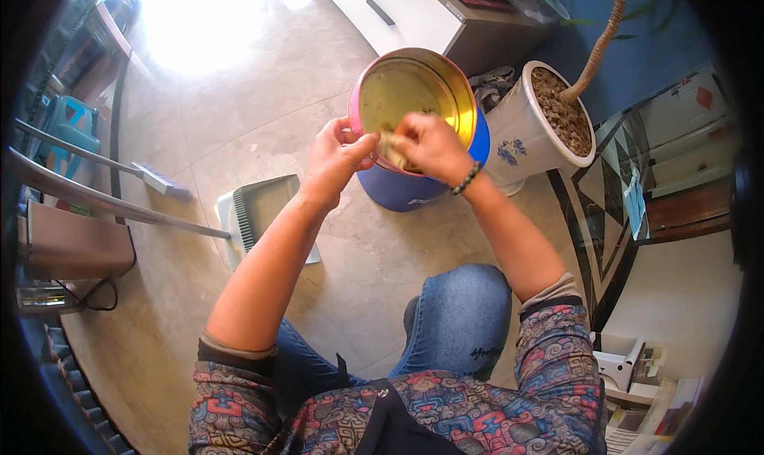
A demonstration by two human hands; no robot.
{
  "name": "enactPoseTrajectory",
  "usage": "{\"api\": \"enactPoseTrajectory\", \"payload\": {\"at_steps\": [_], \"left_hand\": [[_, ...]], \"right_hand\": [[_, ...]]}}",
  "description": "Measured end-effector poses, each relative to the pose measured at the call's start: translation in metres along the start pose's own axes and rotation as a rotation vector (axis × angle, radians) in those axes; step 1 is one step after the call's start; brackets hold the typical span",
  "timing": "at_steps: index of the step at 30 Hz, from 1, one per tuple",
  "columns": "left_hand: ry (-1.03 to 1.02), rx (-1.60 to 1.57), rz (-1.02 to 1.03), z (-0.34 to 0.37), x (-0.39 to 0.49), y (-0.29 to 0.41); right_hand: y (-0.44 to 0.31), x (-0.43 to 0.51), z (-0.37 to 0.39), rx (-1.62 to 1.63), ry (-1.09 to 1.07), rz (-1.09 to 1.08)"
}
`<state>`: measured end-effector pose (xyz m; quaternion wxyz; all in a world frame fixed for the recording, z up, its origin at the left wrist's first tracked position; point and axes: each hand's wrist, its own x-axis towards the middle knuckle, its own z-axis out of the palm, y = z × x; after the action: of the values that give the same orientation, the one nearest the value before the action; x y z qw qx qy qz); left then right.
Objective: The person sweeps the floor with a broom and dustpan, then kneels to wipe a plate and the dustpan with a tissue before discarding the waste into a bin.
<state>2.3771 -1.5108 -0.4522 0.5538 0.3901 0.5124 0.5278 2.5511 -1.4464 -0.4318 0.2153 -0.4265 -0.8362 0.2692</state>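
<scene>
A round tin with a golden inside and a pink rim stands tilted on or against a blue container; how they join is hidden. My left hand pinches the tin's near left rim between thumb and fingers. Over the near edge of the opening, my right hand, with a dark bead bracelet at the wrist, holds a blurred, pale crumpled item, perhaps a cloth. Its lower end hangs by the rim. Small dark specks lie on the tin's bottom.
Right of the tin, a tree trunk grows from a white flowerpot. A grey dustpan lies left of my left forearm, with a broom farther left. A white-fronted cabinet stands beyond the tin. My bent knee is below.
</scene>
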Motion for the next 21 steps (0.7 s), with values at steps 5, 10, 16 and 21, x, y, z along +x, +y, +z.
{"api": "enactPoseTrajectory", "payload": {"at_steps": [5,10,16,21], "left_hand": [[-0.011,-0.045,0.027,0.001,-0.004,0.001],[-0.081,-0.040,-0.048,0.006,-0.005,-0.006],[-0.078,0.082,0.005,0.003,-0.004,-0.006],[-0.073,-0.051,0.025,0.000,-0.002,0.005]], "right_hand": [[0.011,0.013,-0.041,-0.646,0.430,-0.078],[0.024,0.018,-0.021,-0.826,0.303,0.074],[0.002,0.003,0.007,-0.479,0.038,-0.161],[0.010,0.009,-0.034,-0.549,0.468,-0.115]]}}
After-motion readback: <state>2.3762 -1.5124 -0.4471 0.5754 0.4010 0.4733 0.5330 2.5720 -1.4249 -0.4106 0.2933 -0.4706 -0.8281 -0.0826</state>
